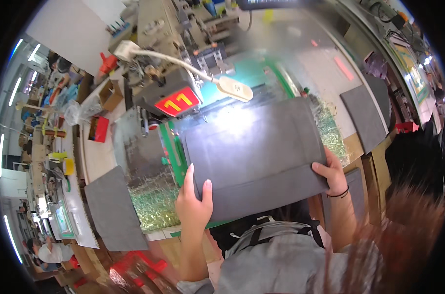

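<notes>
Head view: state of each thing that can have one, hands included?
Grey panel: held in both hands.
Left hand: at panel's left edge, thumb on top.
Right hand: at panel's right edge, thumb on top.
White lamp: appears lit, bright patch below it.
Ceiling tube light: lit.
Left grey sheet: lying flat.
Right grey sheet: lying flat.

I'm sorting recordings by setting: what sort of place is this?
Most likely a workshop or factory floor: there's a bulky machine, a lit lamp on a bendy white arm and, in its bright light, a flat dark grey panel.
</notes>
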Motion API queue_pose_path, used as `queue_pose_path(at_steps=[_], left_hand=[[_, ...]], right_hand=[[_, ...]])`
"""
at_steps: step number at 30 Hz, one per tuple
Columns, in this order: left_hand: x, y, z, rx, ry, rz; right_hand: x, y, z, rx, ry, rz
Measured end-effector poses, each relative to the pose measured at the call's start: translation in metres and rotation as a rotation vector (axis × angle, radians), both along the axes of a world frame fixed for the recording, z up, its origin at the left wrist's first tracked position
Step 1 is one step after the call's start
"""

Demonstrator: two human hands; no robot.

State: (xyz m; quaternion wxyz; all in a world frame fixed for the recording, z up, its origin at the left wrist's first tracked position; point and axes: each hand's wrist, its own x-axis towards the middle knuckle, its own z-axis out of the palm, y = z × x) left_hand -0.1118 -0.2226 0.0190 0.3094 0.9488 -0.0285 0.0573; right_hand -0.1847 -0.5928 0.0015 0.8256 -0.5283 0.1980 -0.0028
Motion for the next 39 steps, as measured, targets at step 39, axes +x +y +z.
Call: queue_pose_path(at_steps=[39], left_hand=[[0.09, -0.007, -0.016, 0.462, -0.218, -0.004]], right_hand=[[0.101, -0.015, -0.017, -0.522, -0.122, 0.024]])
